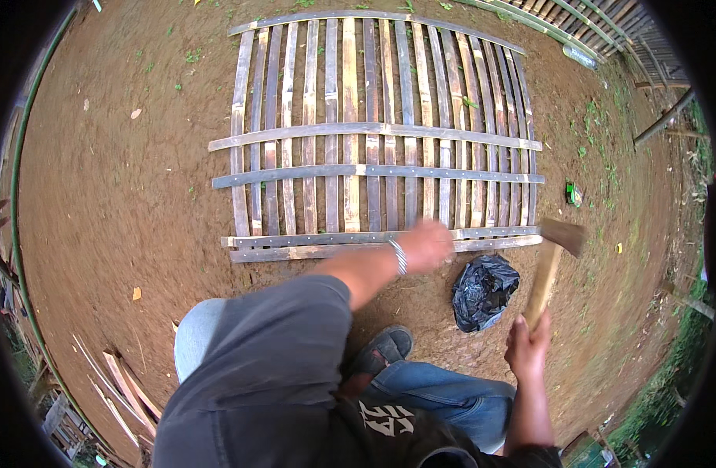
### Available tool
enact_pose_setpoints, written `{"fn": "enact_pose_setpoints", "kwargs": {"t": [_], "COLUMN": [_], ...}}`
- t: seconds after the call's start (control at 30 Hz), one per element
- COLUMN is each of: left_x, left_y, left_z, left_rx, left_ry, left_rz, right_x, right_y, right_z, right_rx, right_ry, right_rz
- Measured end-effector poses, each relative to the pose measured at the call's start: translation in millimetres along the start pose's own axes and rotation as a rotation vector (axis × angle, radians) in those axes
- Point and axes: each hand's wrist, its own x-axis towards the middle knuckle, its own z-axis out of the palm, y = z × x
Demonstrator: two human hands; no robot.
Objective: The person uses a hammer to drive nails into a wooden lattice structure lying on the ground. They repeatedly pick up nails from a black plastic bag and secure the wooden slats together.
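Observation:
A panel of bamboo slats (350, 175) lies flat on the ground in front of me, its upright strips crossed by longer strips. My left hand (428, 246), with a twisted bracelet at its wrist, is over the panel's near edge, right of the middle. Its fingers look curled together and slightly blurred; what they may hold is hidden. On the right, my right hand (528, 343) grips a hatchet (544, 282) by its wooden handle. The hatchet's metal head points up, just beyond the panel's near right corner. Between my hands sits an open black plastic bag (484, 292), its contents unclear.
A green tape measure (574, 194) lies right of the panel. Loose split strips (129, 390) are on the dirt at the lower left. A bamboo fence (576, 23) and a clear plastic bottle (579, 56) are at the far right. My sandalled foot (385, 349) is near the bag.

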Motion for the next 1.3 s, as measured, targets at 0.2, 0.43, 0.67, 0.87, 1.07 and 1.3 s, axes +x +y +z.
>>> {"fn": "enact_pose_setpoints", "kwargs": {"t": [0.2, 0.43, 0.67, 0.87, 1.07, 1.3], "left_x": [58, 72, 82, 90, 53, -43], "left_y": [112, 96, 102, 111, 100, 7], "left_z": [94, 98, 90, 78, 36, -79], "left_rx": [-0.047, 0.105, 0.033, -0.131, -0.525, -1.018], "left_ry": [-0.252, -0.402, -0.544, -0.446, -0.126, 0.222], "left_rz": [0.036, -0.071, -0.036, -0.142, -0.426, -1.046], "right_x": [-33, -60, -61, -43, -9, 29], "right_y": [-7, 31, 29, 24, 8, -32], "right_z": [3, -6, -7, 1, 22, 57], "right_rx": [0.363, 0.31, 0.303, 0.286, 0.261, 0.326], "right_ry": [0.208, 0.134, 0.081, -0.012, -0.116, -0.219], "right_rz": [0.005, 0.092, 0.076, 0.008, -0.064, -0.04]}}
